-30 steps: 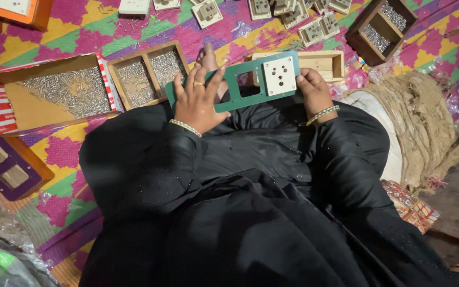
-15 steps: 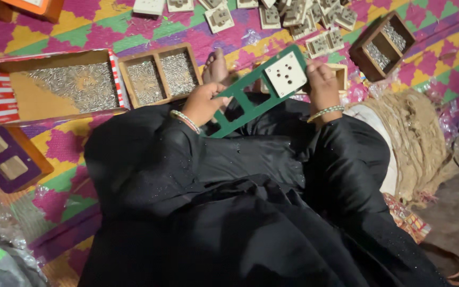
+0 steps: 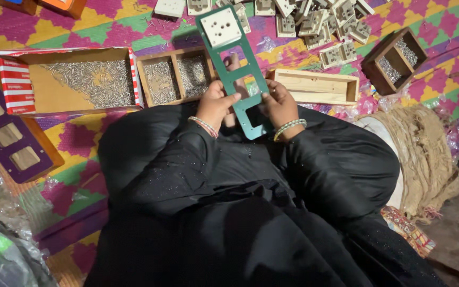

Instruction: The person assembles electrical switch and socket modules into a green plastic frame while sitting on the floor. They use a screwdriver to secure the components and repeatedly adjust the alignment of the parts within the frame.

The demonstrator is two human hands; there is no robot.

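I hold a long green plate (image 3: 236,74) with several square cut-outs, standing lengthwise away from me. A white socket module (image 3: 220,26) sits in its far cut-out. My left hand (image 3: 214,103) grips the plate's near left edge. My right hand (image 3: 278,103) grips its near right edge. Both wrists wear bangles, and my black sleeves and lap fill the foreground.
A red-striped cardboard box of small screws (image 3: 81,79) lies at left, beside a two-part wooden tray of screws (image 3: 173,77). An empty wooden box (image 3: 314,85) sits to the right, another wooden tray (image 3: 394,58) further right. Several white socket modules (image 3: 314,21) are scattered beyond. A purple plate (image 3: 6,133) lies far left.
The green plate has turned from lying crosswise to pointing away from me. Both hands have shifted to its near end.
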